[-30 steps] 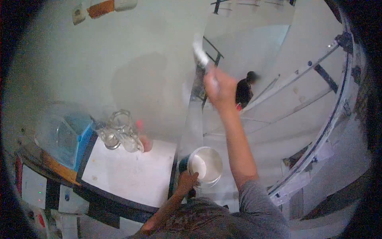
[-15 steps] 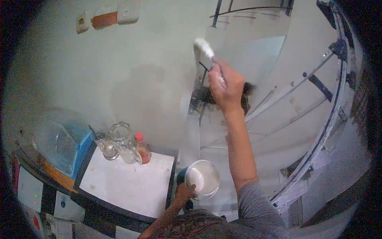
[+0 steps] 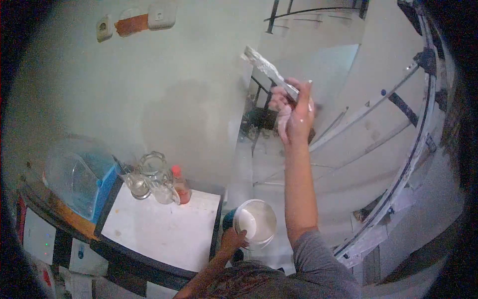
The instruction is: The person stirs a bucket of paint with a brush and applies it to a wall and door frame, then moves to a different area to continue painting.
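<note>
My right hand (image 3: 295, 110) is raised in front of the wall's edge, closed around the handle of a paintbrush (image 3: 269, 70). White paint coats the brush, whose tip points up and left, close to the pale green wall (image 3: 199, 55). White smears also mark the palm and fingers. Low in the middle, my left hand (image 3: 235, 240) grips the rim of a paint bucket (image 3: 262, 214), thumb over the edge. White paint shows inside the bucket, which tilts slightly. Most of the left fingers are hidden behind the bucket's side.
Glass jars (image 3: 153, 172) and a red-capped bottle (image 3: 182, 187) stand on a white-topped, dark-edged table (image 3: 159, 229) at left. Beside them is a blue-framed clear container (image 3: 94, 184). Sockets (image 3: 162, 15) sit upper left on the wall. A curved stair railing (image 3: 416, 139) bounds the right.
My right hand has turned over, showing its palm side, and the brush now appears edge-on with its tip near the wall's edge. The left hand and bucket are almost unchanged.
</note>
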Demonstrator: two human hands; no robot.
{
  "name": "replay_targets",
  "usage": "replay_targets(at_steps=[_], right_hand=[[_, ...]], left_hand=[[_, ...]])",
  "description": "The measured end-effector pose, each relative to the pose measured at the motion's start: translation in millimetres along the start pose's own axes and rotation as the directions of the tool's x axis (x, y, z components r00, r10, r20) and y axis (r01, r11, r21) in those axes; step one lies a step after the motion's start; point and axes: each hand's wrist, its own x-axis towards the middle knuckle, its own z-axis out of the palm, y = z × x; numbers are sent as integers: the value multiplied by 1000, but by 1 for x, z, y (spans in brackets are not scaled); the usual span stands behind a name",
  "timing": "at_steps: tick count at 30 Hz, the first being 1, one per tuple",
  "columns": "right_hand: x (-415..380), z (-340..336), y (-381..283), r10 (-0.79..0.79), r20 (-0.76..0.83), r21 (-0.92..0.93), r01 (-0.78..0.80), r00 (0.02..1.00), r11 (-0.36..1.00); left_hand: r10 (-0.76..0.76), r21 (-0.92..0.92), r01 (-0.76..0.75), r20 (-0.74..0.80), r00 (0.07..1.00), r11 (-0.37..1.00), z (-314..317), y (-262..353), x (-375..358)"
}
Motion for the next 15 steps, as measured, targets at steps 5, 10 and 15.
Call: replay_targets(at_steps=[5, 10, 15], right_hand=[[10, 5, 27, -100, -43, 28, 101, 994, 994], [9, -6, 53, -180, -71, -95, 173, 981, 980], [6, -6, 44, -222, 6, -141, 220, 975, 965]], left_hand=[[-44, -144, 39, -31, 999, 989, -13, 17, -8], [-38, 47, 42, -91, 995, 998, 24, -30, 9], [39, -94, -37, 16, 999, 995, 13, -27, 8]])
